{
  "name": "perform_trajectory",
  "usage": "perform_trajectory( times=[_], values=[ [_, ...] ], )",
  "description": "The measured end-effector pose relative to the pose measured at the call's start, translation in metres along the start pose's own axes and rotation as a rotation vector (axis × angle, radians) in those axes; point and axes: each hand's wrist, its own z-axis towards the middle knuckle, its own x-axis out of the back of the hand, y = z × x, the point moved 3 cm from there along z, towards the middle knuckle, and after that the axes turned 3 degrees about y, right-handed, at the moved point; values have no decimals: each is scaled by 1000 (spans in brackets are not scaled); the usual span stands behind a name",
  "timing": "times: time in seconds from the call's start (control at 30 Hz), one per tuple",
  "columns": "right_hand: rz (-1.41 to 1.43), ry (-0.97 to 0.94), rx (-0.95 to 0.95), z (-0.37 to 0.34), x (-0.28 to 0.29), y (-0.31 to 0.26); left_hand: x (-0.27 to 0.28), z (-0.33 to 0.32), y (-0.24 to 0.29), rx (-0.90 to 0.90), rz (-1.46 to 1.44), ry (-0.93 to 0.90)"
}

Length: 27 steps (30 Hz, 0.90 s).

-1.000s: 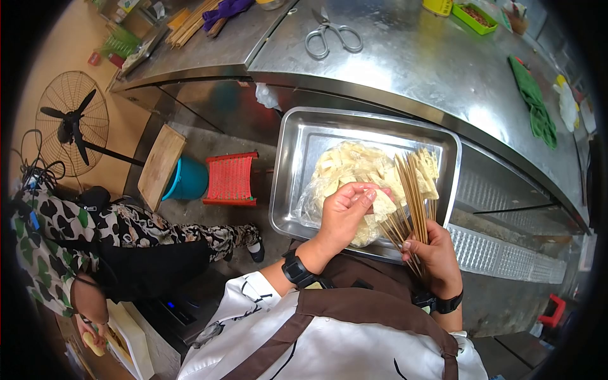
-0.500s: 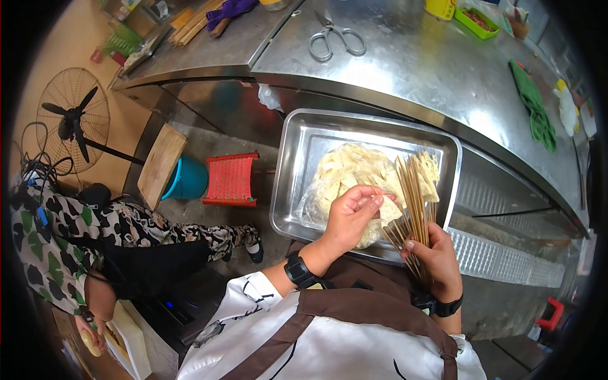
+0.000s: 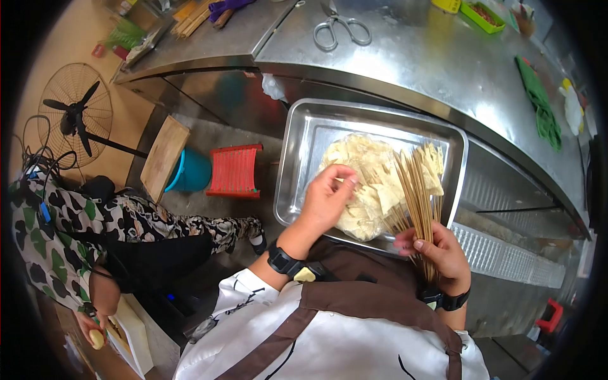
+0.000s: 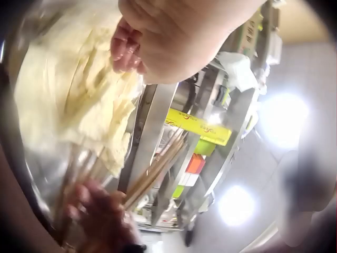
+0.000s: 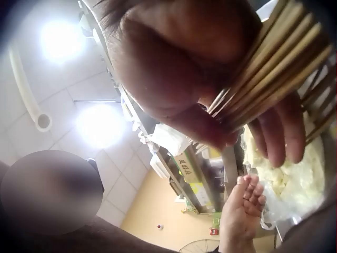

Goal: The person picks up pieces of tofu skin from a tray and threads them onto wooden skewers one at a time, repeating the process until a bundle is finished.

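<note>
My right hand (image 3: 443, 252) grips a bundle of thin wooden skewers (image 3: 416, 187), their points toward the far side of a metal tray (image 3: 286, 136). Folded pale yellow sheets (image 3: 432, 166), like tofu skin, sit at the upper ends of some skewers. Another flat piece (image 3: 391, 193) lies at the tips of the skewers leaning left. A heap of the same sheets (image 3: 358, 152) fills the middle of the tray, in clear plastic. Over the heap's left side is my left hand (image 3: 326, 197), fingers loosely bent with nothing seen between them; the right wrist view shows that hand (image 5: 241, 213) likewise.
Beyond the tray runs a steel counter (image 3: 392, 82) with scissors (image 3: 341, 31), a green cloth (image 3: 538, 104) and a green box (image 3: 482, 18). Left are a red stool (image 3: 234, 171), a blue bucket (image 3: 192, 172) and a fan (image 3: 75, 117). Another person (image 3: 57, 234) works at lower left.
My left hand has let go of the sheet piece at the skewers and moved left over the heap. My right hand still holds the skewers. The head view has shifted slightly.
</note>
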Motion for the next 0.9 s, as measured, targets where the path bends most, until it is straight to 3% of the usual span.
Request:
perform_trajectory(
  times=[0.03,0.07,0.13,0.27,0.33,0.57,0.77,0.9],
  values=[
    [8,3,-9,-1,-2,-1,10,0,-2,-50,184,31],
    [-27,0,30,-4,-4,-6,17,-3,0,-42,188,27],
    [-112,-16,89,-6,-1,-8,21,-11,15,-379,792,1],
    [-210,14,194,-7,10,-4,13,-23,13,-528,800,-138],
    [-137,74,76,-9,12,-2,7,-24,12,-534,846,-133],
    [-54,76,72,-5,10,2,-11,-17,-1,-544,1014,-177],
    [-94,96,93,-3,9,4,-18,-19,-9,-658,1030,-95],
    [-78,103,67,-5,5,1,-20,-16,-11,-633,1022,-130]
  ],
)
